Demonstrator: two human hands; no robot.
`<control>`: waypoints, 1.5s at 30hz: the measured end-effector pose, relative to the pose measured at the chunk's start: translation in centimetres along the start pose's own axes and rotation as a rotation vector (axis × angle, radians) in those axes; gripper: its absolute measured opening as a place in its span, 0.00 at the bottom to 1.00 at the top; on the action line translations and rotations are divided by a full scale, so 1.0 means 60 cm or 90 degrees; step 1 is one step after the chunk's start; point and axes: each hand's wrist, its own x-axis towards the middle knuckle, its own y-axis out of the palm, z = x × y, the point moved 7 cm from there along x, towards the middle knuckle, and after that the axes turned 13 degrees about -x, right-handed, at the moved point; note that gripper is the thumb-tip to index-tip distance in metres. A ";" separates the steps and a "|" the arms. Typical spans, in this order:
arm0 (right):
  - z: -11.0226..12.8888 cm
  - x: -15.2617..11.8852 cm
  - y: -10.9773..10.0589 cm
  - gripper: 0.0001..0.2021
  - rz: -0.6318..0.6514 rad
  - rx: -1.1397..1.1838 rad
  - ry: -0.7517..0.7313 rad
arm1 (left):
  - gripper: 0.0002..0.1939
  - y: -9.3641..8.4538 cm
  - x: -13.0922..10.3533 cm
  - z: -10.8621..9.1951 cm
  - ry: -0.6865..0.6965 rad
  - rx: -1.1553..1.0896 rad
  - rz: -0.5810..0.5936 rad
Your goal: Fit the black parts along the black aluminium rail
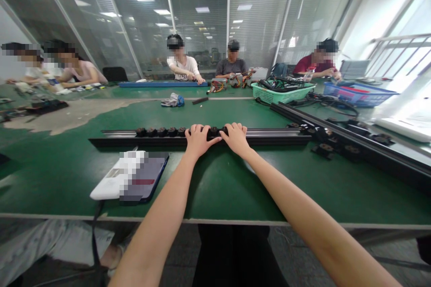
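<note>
A long black rail (pixel 155 141) lies crosswise on the green table, with several small black blocks (pixel 162 132) in a row along its left half. My left hand (pixel 198 140) rests over the middle of the rail, fingers curled over its far side and thumb along the near edge. Close beside it on the right, my right hand (pixel 235 139) grips the rail and a black block in the same way. Another black block (pixel 214 132) shows between the two hands. The fingertips are partly hidden behind the rail.
A white device (pixel 112 179) and a phone (pixel 155 177) lie at the near left. More black rails (pixel 357 143) and loose blocks (pixel 323 150) are on the right. Behind stand a green basket (pixel 283 95) and a blue basket (pixel 367 95). Several people sit across the table.
</note>
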 end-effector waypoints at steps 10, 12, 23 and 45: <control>-0.002 0.000 -0.003 0.14 0.004 0.031 0.024 | 0.30 -0.001 -0.001 -0.002 -0.013 -0.013 0.012; -0.002 0.000 -0.004 0.14 0.011 0.037 0.034 | 0.31 -0.001 -0.001 -0.002 -0.014 -0.012 0.013; -0.011 0.001 -0.002 0.15 0.019 0.052 0.058 | 0.32 -0.002 -0.002 -0.004 -0.012 -0.001 0.011; -0.018 0.001 -0.002 0.11 -0.013 0.088 0.051 | 0.32 -0.001 -0.002 -0.002 -0.010 -0.011 0.006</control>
